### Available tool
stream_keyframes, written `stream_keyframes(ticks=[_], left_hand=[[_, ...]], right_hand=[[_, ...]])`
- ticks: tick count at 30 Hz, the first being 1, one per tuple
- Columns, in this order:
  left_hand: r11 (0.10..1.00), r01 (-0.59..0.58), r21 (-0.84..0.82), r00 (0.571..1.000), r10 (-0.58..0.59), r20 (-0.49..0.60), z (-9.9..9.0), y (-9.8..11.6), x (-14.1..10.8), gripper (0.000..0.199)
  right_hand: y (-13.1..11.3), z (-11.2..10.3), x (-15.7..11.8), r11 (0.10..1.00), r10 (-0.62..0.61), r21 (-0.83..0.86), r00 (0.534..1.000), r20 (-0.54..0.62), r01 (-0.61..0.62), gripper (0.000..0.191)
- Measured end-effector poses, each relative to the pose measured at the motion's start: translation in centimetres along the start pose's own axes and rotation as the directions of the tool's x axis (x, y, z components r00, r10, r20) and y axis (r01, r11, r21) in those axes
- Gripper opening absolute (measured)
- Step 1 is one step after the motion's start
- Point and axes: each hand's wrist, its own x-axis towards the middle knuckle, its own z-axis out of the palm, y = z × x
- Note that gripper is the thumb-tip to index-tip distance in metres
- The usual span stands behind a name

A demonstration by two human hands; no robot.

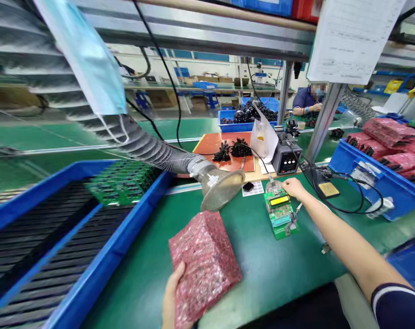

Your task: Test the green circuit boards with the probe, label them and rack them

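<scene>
My left hand (171, 290) grips a pink bubble-wrap package (204, 265) by its left side, tilted over the green table (149, 274). Its thumb lies on the wrap and the other fingers are hidden behind it. Farther right, my right hand (293, 188) has its fingers closed at the top right edge of a green circuit board (279, 230) with a lit yellow display (279, 200). What those fingers hold, if anything, is too small to make out. A cable runs to the top of the board.
A fume hose (159, 148) ends in a clear hood (224, 187) above the package. Blue trays (125, 251) with boards stand at left. A grey soldering station (287, 157) is behind the board, and a blue bin (375, 183) of pink packages at right. A co-worker (305, 98) sits beyond.
</scene>
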Motion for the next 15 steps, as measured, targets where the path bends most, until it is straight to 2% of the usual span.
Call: stream_keyframes(ticks=[5, 11, 15], left_hand=[[0.999, -0.020, -0.034, 0.999, 0.021, 0.038, 0.1, -0.4, 0.1, 0.036], [1.000, -0.020, 0.005, 0.999, 0.020, 0.025, 0.0, -0.3, 0.1, 0.036], [0.999, -0.014, 0.044, 1.000, 0.014, 0.017, -0.3, -0.4, 0.1, 0.037]], right_hand=[[-0.3, 0.4, 1.0, 1.000, -0.001, -0.013, 1.000, -0.015, 0.001, 0.030], [-1.8, 0.9, 2.8, 0.999, 0.015, 0.035, 0.996, -0.085, -0.012, 0.031], [-1.8, 0.5, 1.0, 0.997, -0.014, 0.066, 0.983, -0.183, 0.027, 0.031]])
